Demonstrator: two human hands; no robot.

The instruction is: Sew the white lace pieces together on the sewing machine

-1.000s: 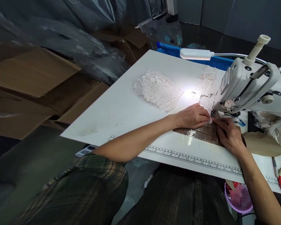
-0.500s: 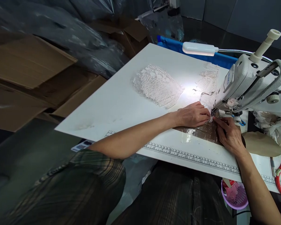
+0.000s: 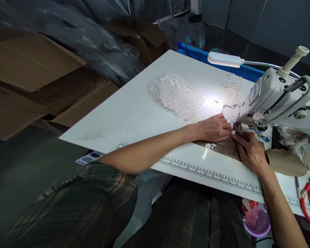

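Both of my hands are at the needle end of a white sewing machine (image 3: 268,93). My left hand (image 3: 214,127) has its fingers bent and pressed together on the edge of a white lace piece (image 3: 229,111), just left of the presser foot (image 3: 237,127). My right hand (image 3: 251,151) pinches at the lace edge in front of the foot, its index finger stretched toward the needle. Under both hands lies a brown, glossy sheet (image 3: 218,148). A stack of white lace pieces (image 3: 177,94) rests on the table to the left.
A lamp (image 3: 226,59) lights the white table (image 3: 124,113), which has a printed ruler along its front edge. Red-handled pliers (image 3: 308,203) lie at right, near tan material (image 3: 285,162). A purple basket (image 3: 258,225) hangs below. Cardboard boxes (image 3: 28,65) stand left.
My right index finger has shifted slightly left toward my left fingertips at the presser foot. The view has tilted a little; the lace stack lies as before.
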